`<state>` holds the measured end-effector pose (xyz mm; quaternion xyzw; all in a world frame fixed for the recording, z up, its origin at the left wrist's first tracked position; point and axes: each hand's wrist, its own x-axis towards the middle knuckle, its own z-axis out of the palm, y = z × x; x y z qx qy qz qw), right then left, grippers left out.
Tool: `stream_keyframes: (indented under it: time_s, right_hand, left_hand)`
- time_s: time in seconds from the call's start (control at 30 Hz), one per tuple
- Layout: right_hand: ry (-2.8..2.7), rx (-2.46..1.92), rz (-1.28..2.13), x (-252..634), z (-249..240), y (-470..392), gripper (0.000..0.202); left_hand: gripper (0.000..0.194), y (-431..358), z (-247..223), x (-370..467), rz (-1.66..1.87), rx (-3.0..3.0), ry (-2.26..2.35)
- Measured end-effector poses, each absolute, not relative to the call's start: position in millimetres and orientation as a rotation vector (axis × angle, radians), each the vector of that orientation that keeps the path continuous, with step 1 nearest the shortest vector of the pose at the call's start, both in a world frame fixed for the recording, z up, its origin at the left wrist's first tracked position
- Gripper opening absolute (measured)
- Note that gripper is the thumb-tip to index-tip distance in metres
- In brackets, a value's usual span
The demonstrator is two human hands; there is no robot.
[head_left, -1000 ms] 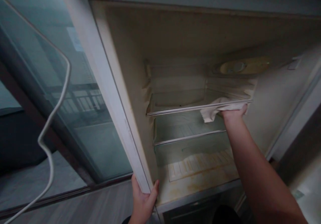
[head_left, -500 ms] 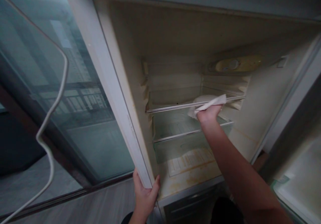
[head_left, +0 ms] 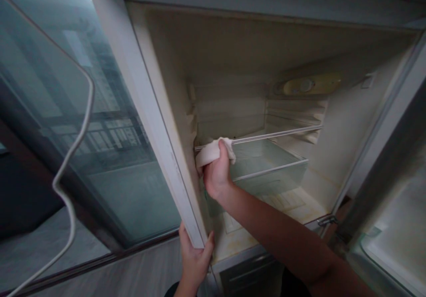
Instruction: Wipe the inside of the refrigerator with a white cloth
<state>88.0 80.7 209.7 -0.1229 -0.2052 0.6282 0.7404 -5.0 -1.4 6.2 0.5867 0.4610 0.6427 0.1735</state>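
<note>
Inside the open refrigerator (head_left: 159,111), my right hand (head_left: 218,175) is closed on a white cloth (head_left: 213,151). The cloth is folded over the front edge of the upper glass shelf (head_left: 276,134), at its left end by the side wall. My left hand (head_left: 195,257) grips the lower left edge of the refrigerator's frame, thumb on the inner side and fingers around the outside. Below the upper shelf is a second glass shelf (head_left: 253,175), partly behind my right forearm. Yellowish stains mark the refrigerator floor (head_left: 229,246).
A yellowed control panel with a dial (head_left: 306,85) sits on the inner right wall. The refrigerator door (head_left: 392,226) stands open at the right. On the left a white cable (head_left: 71,155) hangs before a glass sliding door (head_left: 109,173). A metal hinge (head_left: 328,220) shows at the lower right.
My right hand has moved the cloth from the right part of the upper shelf's front edge to its left end. The left hand keeps its grip on the frame.
</note>
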Motion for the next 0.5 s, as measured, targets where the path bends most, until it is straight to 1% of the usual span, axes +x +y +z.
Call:
stream_keyframes:
  time_s: [0.13, 0.27, 0.4, 0.5]
  right_hand:
    - [-0.346, -0.099, 1.304, 104, 216, 71, 0.047]
    - [-0.342, -0.069, 1.311, 123, 226, 79, 0.056]
    - [-0.504, -0.05, 1.368, 128, 225, 113, 0.06]
    - [-0.528, -0.047, 1.431, 126, 222, 155, 0.059]
  left_hand:
    - [0.063, -2, 7, -5, 1.834, 1.687, 1.311]
    - [0.065, -1, 2, -7, 1.798, 1.675, 1.316]
    - [0.068, 2, -7, -7, 1.821, 1.64, 1.327]
    - [0.068, 4, -12, -8, 1.825, 1.626, 1.331]
